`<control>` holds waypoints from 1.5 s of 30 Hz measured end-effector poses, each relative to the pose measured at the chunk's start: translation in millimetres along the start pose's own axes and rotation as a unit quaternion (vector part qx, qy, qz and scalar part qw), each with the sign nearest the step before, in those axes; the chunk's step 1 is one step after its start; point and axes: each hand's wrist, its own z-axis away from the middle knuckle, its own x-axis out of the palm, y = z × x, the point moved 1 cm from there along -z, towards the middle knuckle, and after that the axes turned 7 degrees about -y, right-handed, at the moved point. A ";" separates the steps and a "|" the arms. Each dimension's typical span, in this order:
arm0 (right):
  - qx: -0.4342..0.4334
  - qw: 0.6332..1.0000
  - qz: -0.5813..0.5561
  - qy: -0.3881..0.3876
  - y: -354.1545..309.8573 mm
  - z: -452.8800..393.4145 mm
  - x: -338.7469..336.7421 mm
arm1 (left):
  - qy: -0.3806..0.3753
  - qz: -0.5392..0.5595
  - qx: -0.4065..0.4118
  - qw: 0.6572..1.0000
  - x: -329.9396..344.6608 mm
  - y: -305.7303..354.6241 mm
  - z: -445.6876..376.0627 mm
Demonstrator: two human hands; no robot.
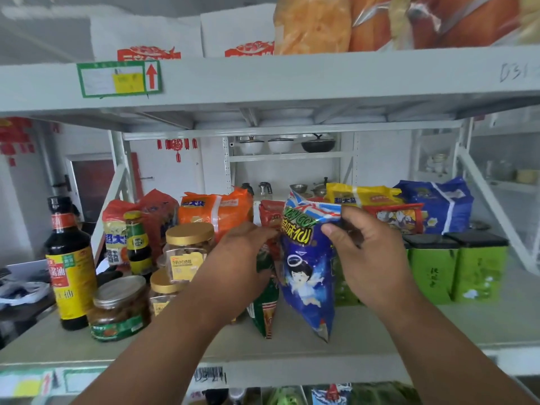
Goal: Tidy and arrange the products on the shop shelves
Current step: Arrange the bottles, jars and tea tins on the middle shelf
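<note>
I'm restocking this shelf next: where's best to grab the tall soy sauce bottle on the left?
Wrap the soy sauce bottle round its wide labelled body, coming from the front-left. It stands upright at the shelf's open end, while the pickle jar crowds its right side.

Shelf (409, 325) w/ bottles (70, 267), jars (119, 308), snack bags (309, 276).

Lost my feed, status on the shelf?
Right hand pinching blue snack bag upright. Left hand on green packet beside it. Jars crowd left.
</note>
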 end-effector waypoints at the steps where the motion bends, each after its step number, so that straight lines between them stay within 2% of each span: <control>1: 0.000 1.000 -0.014 -0.002 -2.2 2.9 -2.8 | 0.003 0.003 0.001 1.000 1.7 -0.2 -1.7; 6: -0.004 0.996 -0.092 -0.020 -9.0 15.8 -10.9 | 0.038 0.073 0.046 0.996 -3.3 5.0 0.8; 8: -0.013 0.989 -0.149 -0.009 -12.0 18.8 -13.3 | 0.051 0.190 0.068 0.978 -7.9 11.7 6.9; 10: -0.028 0.978 -0.207 0.017 -15.1 20.9 -16.5 | 0.040 0.356 0.096 0.928 -10.7 21.5 13.2; 13: -0.044 0.962 -0.264 0.062 -14.5 22.4 -18.3 | 0.010 0.529 0.100 0.843 -14.1 34.9 20.9; 15: -0.036 0.952 -0.300 0.050 -15.5 22.8 -14.7 | -0.042 0.616 0.101 0.780 -14.5 42.6 22.3; 17: -0.018 0.940 -0.339 0.046 -16.3 24.2 -12.7 | -0.038 0.651 0.101 0.751 -11.6 48.8 23.2; 19: 0.009 0.931 -0.357 0.070 -20.1 28.0 -14.1 | 0.012 0.655 0.086 0.751 -8.5 51.7 24.8; 21: 0.021 0.942 -0.327 0.069 -22.7 36.0 -17.1 | 0.050 0.656 0.067 0.750 -5.2 51.0 25.4; 23: 0.022 0.958 -0.284 0.021 -28.8 46.3 -16.5 | 0.070 0.661 0.053 0.745 -2.7 49.7 25.3; 26: 0.016 0.960 -0.274 -0.050 -32.3 55.3 -9.7 | 0.079 0.660 0.048 0.746 0.0 52.3 27.0; 28: 0.017 0.956 -0.290 -0.043 -32.1 54.4 -8.3 | 0.070 0.668 0.046 0.740 1.4 53.4 29.0; 32: 0.004 0.941 -0.338 0.023 -27.3 49.6 -12.7 | 0.103 0.668 0.023 0.737 3.4 38.5 31.5; 34: -0.003 0.929 -0.369 0.020 -26.4 50.9 -13.2 | 0.065 0.681 0.014 0.729 6.6 34.6 32.8; 36: 0.005 0.939 -0.345 0.010 -26.6 52.9 -10.8 | 0.022 0.695 0.022 0.718 11.4 37.4 33.2; 38: 0.006 0.951 -0.306 0.036 -25.5 54.5 -10.6 | 0.043 0.676 0.029 0.735 14.5 41.5 32.6; 40: 0.001 0.963 -0.265 0.055 -27.7 57.0 -11.0 | 0.091 0.636 0.023 0.766 13.5 44.7 31.8; 42: 0.006 0.965 -0.261 0.037 -31.0 60.1 -10.7 | 0.112 0.590 0.026 0.799 11.3 46.6 33.4; 45: 0.017 0.966 -0.257 -0.014 -33.4 58.2 -9.0 | 0.091 0.522 0.057 0.846 9.3 49.6 36.1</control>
